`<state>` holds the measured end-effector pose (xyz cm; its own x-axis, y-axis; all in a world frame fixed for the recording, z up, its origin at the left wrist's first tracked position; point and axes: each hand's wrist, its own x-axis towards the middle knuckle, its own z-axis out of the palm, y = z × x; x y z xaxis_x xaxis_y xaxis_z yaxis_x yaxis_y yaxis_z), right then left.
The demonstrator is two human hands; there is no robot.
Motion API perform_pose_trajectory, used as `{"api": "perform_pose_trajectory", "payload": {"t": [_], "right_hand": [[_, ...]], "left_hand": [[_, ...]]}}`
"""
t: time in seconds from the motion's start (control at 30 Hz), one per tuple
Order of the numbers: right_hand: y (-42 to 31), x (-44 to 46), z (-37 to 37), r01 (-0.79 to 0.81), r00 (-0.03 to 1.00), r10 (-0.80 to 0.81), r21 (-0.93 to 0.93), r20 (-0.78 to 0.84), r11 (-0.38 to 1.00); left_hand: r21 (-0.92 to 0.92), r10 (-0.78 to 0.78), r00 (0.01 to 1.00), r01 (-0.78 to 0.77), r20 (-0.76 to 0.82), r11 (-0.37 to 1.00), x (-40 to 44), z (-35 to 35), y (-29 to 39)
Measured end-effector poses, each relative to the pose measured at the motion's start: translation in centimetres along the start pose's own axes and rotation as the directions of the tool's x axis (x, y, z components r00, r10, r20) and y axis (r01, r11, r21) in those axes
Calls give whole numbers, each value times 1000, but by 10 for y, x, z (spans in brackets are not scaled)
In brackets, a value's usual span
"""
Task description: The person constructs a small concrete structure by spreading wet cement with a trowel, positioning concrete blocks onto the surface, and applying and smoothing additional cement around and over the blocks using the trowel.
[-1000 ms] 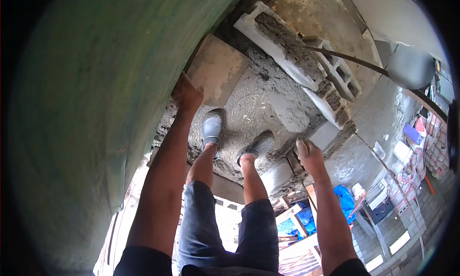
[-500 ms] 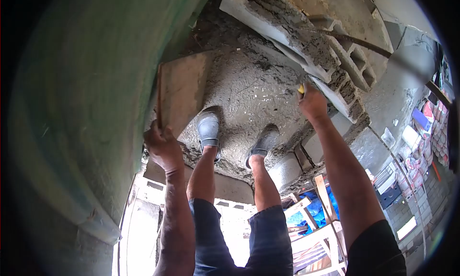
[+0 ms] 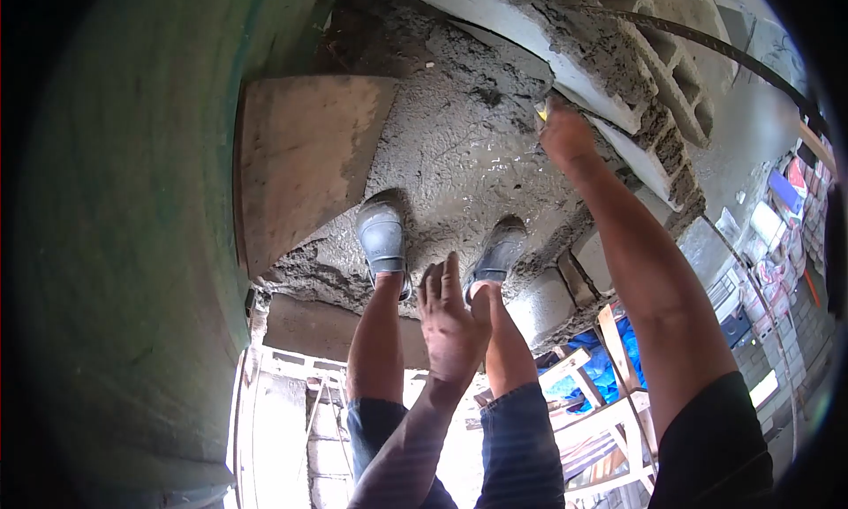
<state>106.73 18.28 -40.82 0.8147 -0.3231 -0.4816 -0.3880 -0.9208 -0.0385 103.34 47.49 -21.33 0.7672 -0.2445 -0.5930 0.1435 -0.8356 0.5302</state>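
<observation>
Cement looks kinda mid-work: right hand clamped on a yellow-handled tool by the pale block, left hand loose, well apart from it. Probably calls for small strokes.

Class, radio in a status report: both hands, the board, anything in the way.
Left hand open, empty. Right hand gripping a partly yellow object, mostly hidden. Board untouched, beside the green surface. Possible obstruction: both shoes on the mortar.
</observation>
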Motion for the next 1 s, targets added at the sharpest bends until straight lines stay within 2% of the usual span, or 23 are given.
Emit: {"api": "perform_pose_trajectory", "payload": {"t": [0.07,0.2,0.27,0.4,0.47,0.53,0.57,0.63,0.67,0.73,0.77,0.83,0.9,0.93,1.0], "right_hand": [[1,8,-2,-36,994,34,17,106,999],[-12,14,-18,-59,982,61,-15,179,998],[-33,16,-44,-97,911,94,-14,401,995],[-46,4,-17,-37,949,31,15,314,999],[-55,-21,-6,-117,947,104,27,304,993],[-51,-41,-10,-57,920,62,-26,387,998],[-51,-51,-17,-47,925,52,-21,377,999],[-54,-70,-31,148,947,-135,-23,292,989],[-64,-74,-39,158,947,-148,-15,284,987],[-80,-78,-55,110,990,-120,137,70,985],[-87,-70,-60,116,990,-126,140,65,983],[-101,-46,-72,236,971,-228,366,-65,900],[-129,-19,-105,152,981,-184,341,62,928],[-140,-7,-111,151,982,-181,339,60,929],[-154,13,-113,108,985,-115,64,125,992]], "left_hand": [[-117,-8,994,21,110,993,6,7,-4],[-170,33,992,-12,124,985,15,13,-16],[-144,24,993,-8,114,990,17,14,-20],[-180,-7,992,30,128,983,21,11,-30],[-188,-20,993,42,117,981,22,9,-38],[-238,-90,982,128,166,963,25,8,-43],[-245,-98,982,137,162,960,27,5,-45],[-252,-108,984,141,140,957,31,3,-47],[-257,-121,983,154,138,954,32,2,-47],[-273,-146,979,181,141,945,34,1,-45],[-299,-158,972,205,176,932,35,2,-44],[-307,-164,963,225,213,925,34,5,-44],[-315,-166,962,229,215,921,32,12,-46],[-320,-175,959,242,224,916,30,15,-46],[-303,-176,955,245,239,921,27,20,-47]]}}
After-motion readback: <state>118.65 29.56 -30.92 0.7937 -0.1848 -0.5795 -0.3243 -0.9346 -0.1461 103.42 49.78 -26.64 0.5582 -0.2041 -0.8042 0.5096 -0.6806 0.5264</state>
